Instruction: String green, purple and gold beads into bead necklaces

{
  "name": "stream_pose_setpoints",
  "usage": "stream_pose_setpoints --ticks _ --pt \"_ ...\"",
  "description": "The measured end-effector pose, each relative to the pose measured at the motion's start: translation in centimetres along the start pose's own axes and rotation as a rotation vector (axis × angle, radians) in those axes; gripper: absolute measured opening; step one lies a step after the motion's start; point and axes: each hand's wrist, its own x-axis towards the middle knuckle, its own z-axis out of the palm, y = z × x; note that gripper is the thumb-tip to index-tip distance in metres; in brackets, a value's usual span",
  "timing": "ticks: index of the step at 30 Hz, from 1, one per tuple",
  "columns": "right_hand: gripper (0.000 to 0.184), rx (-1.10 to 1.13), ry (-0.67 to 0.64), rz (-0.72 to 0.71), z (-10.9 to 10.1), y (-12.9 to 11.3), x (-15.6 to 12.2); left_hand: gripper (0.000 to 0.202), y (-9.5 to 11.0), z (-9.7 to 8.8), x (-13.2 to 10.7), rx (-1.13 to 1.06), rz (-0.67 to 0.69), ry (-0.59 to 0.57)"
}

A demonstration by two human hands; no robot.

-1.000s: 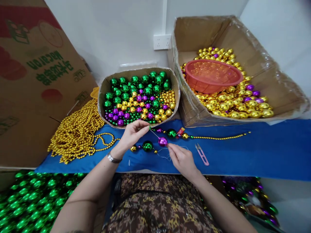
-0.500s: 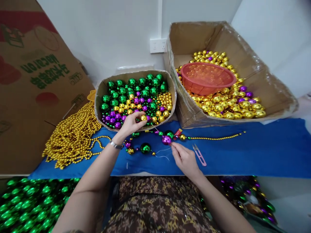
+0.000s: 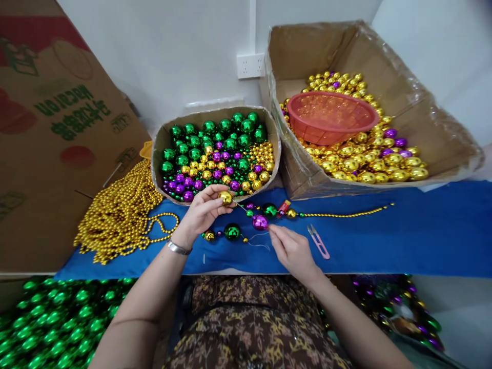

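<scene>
My left edge crops the brown printed cardboard box (image 3: 49,195). I can't fully trace the thin white thread (image 3: 260,245).

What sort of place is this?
Probably a small bead workshop: a cardboard box holds loose green, purple and gold beads, gold bead strands lie heaped nearby, and pink snips rest on the blue cloth.

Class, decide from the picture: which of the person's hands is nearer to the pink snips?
Right. The right hand is just left of the pink snips; the left hand is farther left, holding a gold bead.
</scene>
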Motion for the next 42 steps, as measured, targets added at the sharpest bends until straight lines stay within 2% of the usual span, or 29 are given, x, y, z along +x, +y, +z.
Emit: stream_pose_setpoints --ticks 4,10,17,20,23,25,27,29,30,32,34,38,40,41,42 --pt "0.025 -0.042 -0.031 -0.015 -0.1 0.1 0.0 0.035 -0.1 0.0 -0.1 0.05 0.013 0.002" --pt "0.027 -0.131 -0.025 -0.059 0.2 0.1 0.0 0.036 -0.7 0.8 -0.5 0.269 0.043 -0.003" --pt "0.026 -0.023 -0.042 0.019 0.3 -0.1 -0.1 0.039 -2.0 1.6 -0.7 0.226 -0.047 -0.001" --pt "0.024 0.161 -0.094 0.168 0.5 -0.1 -0.4 0.04 -2.9 1.9 -0.9 0.231 -0.038 0.04" --pt "0.029 0.476 -0.212 0.363 1.4 0.2 -0.8 0.04 -3.6 2.2 -1.3 0.286 -0.027 0.069" --pt "0.033 0.697 -0.235 0.453 2.2 0.5 -1.1 0.04 -3.6 2.4 -1.7 0.336 -0.03 0.028" --pt "0.035 0.863 -0.213 0.498 3.0 0.8 -1.4 0.042 -3.2 2.5 -2.0 0.361 -0.029 -0.072" --pt "0.037 0.964 -0.179 0.513 3.4 0.9 -1.5 0.041 -2.5 2.2 -2.0 0.357 0.009 -0.139" --pt "0.038 0.993 -0.164 0.518 3.5 0.9 -1.5 0.04 -2.1 1.9 -1.8 0.354 0.037 -0.133" --pt "0.039 1.024 -0.141 0.526 3.3 1.0 -1.4 0.039 -1.3 0.8 -1.0 0.383 0.112 -0.025" --pt "0.04 1.031 -0.128 0.53 2.8 1.1 -1.4 0.038 -0.4 -1.3 0.3 0.511 0.206 0.158" --pt "0.041 1.012 -0.096 0.531 2.0 1.4 -1.5 0.032 2.5 -7.5 3.2 0.979 0.384 0.565" --pt "0.041 0.987 -0.088 0.527 1.8 1.6 -1.6 0.032 4.5 -10.7 4.2 1.215 0.349 0.727" --pt "0.041 0.977 -0.086 0.523 1.8 1.7 -1.6 0.032 5.4 -12.1 4.6 1.374 0.283 0.754" --pt "0.041 0.974 -0.087 0.519 1.9 1.8 -1.7 0.032 6.3 -13.2 4.9 1.55 0.189 0.729"
